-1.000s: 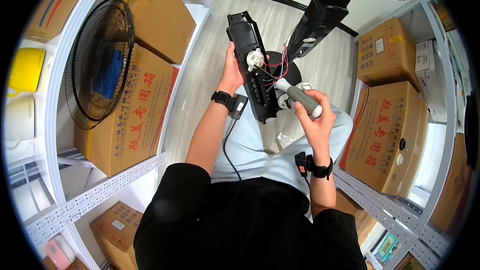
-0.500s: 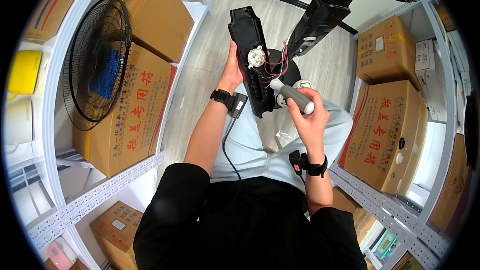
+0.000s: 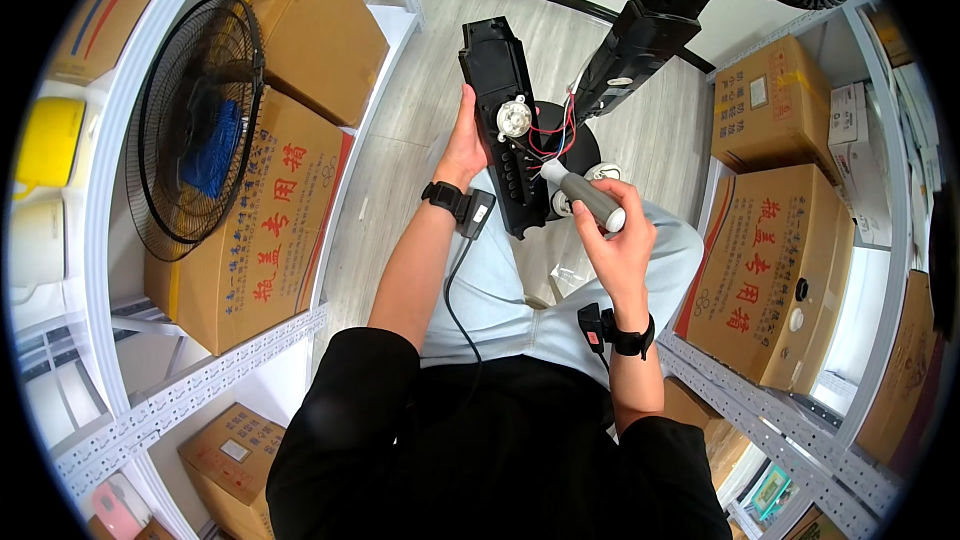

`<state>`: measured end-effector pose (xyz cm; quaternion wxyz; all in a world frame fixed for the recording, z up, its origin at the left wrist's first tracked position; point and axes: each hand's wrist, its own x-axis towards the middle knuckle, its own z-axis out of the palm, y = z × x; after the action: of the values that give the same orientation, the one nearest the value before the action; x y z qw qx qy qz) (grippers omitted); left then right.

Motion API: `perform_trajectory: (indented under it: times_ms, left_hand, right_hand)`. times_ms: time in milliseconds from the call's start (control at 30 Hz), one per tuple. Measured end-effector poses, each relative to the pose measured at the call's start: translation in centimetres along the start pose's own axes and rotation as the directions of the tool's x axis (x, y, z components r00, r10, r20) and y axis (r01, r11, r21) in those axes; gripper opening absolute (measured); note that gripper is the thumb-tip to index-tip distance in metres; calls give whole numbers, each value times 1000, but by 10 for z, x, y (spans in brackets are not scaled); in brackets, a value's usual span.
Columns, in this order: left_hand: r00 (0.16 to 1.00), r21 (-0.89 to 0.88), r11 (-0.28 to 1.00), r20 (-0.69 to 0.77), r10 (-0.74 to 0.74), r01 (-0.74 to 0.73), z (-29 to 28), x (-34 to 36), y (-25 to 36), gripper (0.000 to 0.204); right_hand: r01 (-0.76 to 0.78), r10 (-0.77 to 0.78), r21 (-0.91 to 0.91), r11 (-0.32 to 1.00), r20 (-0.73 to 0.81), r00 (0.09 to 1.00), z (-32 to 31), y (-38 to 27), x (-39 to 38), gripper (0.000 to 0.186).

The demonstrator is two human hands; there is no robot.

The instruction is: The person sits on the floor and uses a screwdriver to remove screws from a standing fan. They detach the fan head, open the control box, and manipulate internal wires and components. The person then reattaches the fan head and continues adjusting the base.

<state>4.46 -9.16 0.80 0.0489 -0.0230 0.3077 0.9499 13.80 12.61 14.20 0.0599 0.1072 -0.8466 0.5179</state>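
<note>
My left hand grips the side of a long black plastic fan housing, which stands tilted above my lap. A row of dark buttons runs along its lower part, and a round whitish part is mounted mid-length. Red, blue and black wires run from the housing toward a black fan body. In my right hand is a screwdriver with a grey handle and white ends. Its head points at the housing's right edge near the wires; the tip cannot be made out.
On the left shelf are a black wire fan guard and cardboard boxes. More boxes fill the right shelf. A round black base is beyond the housing. Cabled black straps circle both wrists.
</note>
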Motion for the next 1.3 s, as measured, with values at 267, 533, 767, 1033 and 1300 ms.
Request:
perform_trajectory:
  times_ms: [267,533,767,1033,1300]
  left_hand:
    - [999,-75,997,43,-17,20,3,-2,3,79]
    - [1000,-8,1000,0,-5,5,0,0,1,88]
    - [1000,-17,1000,-3,-20,20,0,0,1,88]
    - [1000,-30,1000,-27,-8,7,-4,2,-2,87]
    - [1000,-17,1000,-11,-13,13,-2,1,0,86]
  right_hand:
    - [4,-4,-5,1000,12,1000,-1,-1,-2,27]
    - [33,-33,-8,999,-2,999,0,-1,-3,28]
    - [16,-15,-20,1000,27,1000,0,-1,-2,28]
    - [0,2,-33,999,50,999,-2,-4,-4,29]
    - [-9,11,-46,999,62,998,-1,-3,-6,29]
